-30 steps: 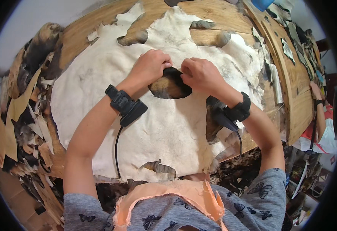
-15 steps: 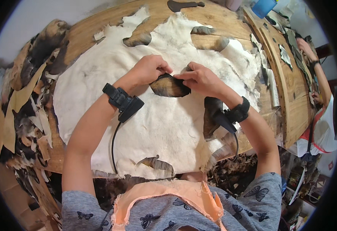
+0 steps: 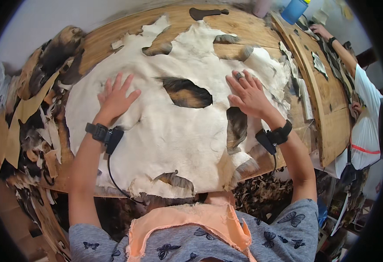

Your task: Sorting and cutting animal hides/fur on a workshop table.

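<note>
A large pale hide [image 3: 165, 135] lies spread with its skin side up. My left hand [image 3: 116, 97] rests flat on its left part, fingers spread. On the right part my right hand [image 3: 251, 94] lies palm down with fingers apart and a ring on one finger; it holds nothing. Between the hands, an oval patch of brown and black fur [image 3: 190, 92] shows in the hide. Another dark furry patch [image 3: 237, 129] lies below my right hand. More fur shows along the hide's edges.
The wooden table [image 3: 112, 26] carries a dark flat tool with a handle [image 3: 208, 12] at the far edge. Fur and leather scraps [image 3: 29, 118] are heaped at left. A wooden strip [image 3: 307, 83] runs along the right, with a blue bottle [image 3: 294, 11] beyond. Another person's arm [image 3: 343, 52] reaches in there.
Both hands have let go of the central fur patch's edge and moved apart, from pinching to lying flat on the hide. The other person's arm has moved farther up.
</note>
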